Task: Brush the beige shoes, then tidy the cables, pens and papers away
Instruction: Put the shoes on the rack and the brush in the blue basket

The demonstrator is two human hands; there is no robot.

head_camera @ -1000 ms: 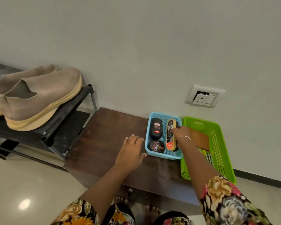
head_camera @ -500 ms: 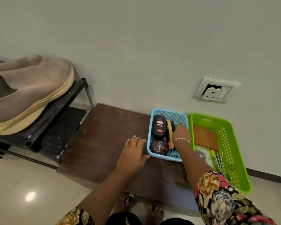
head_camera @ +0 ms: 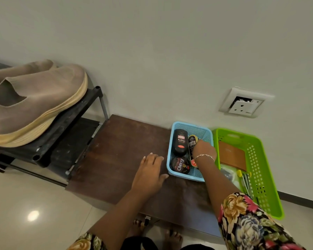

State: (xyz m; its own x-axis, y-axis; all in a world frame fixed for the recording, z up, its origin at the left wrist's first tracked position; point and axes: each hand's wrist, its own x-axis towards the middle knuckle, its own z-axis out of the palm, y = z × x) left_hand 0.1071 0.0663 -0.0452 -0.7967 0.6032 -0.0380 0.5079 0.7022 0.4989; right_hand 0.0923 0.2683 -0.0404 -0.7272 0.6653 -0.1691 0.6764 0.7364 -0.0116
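My left grip (head_camera: pixel 150 171) lies flat and wide on the dark brown bench (head_camera: pixel 119 152), fingers straight and together. The fingertips point toward the far wall and the thumb sits just beside the near left corner of the blue basket (head_camera: pixel 170 159).

My right grip (head_camera: pixel 203 149) reaches down into that basket. Its fingers are curled over the shoe brush (head_camera: pixel 192 141), which lies flat with a barcode label facing up, and they close on its right edge. A thin bracelet (head_camera: pixel 204 156) circles that wrist.

Left of the brush in the same basket lies a black polish bottle (head_camera: pixel 179 142). A round polish tin (head_camera: pixel 180 165) sits at its near end.

The beige shoes (head_camera: pixel 34 101) stand side by side on the top shelf of a black rack (head_camera: pixel 70 120), far off to the left and well apart from both of my grips. Their toes point toward the wall.

A green basket (head_camera: pixel 260 159) sits right of the blue one, just beside it. It holds a flat brown piece (head_camera: pixel 232 156) at its far end and some thin pens (head_camera: pixel 244 179) nearer to me. My right forearm hides part of what else lies in it.

A white wall socket (head_camera: pixel 242 103) is set in the wall above the baskets.
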